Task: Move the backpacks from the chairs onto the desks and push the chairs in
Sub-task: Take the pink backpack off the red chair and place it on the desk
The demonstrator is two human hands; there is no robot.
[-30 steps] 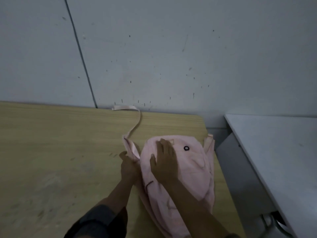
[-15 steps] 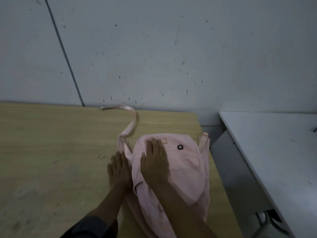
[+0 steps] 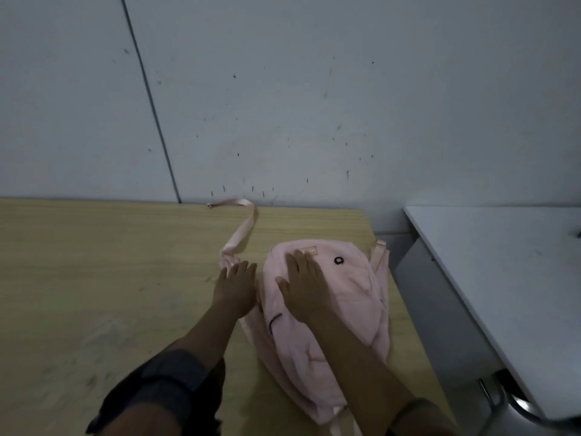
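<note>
A pink backpack (image 3: 352,297) lies flat on the wooden desk (image 3: 110,278) near its right edge. One strap (image 3: 242,228) trails from it towards the wall. My right hand (image 3: 303,286) rests palm down on the top of the backpack, fingers spread. My left hand (image 3: 235,286) lies flat at the backpack's left side, fingers extended over the base of the strap. Neither hand grips anything. No chair seat is visible.
A grey wall (image 3: 314,105) runs right behind the desk. A white desk (image 3: 509,284) stands to the right across a narrow gap. A curved metal frame part (image 3: 515,410) shows at the bottom right under the white desk.
My left hand has opened from beside the backpack's edge to lie flat with fingers out. The right hand stays pressed on the backpack, which has not shifted on the desk.
</note>
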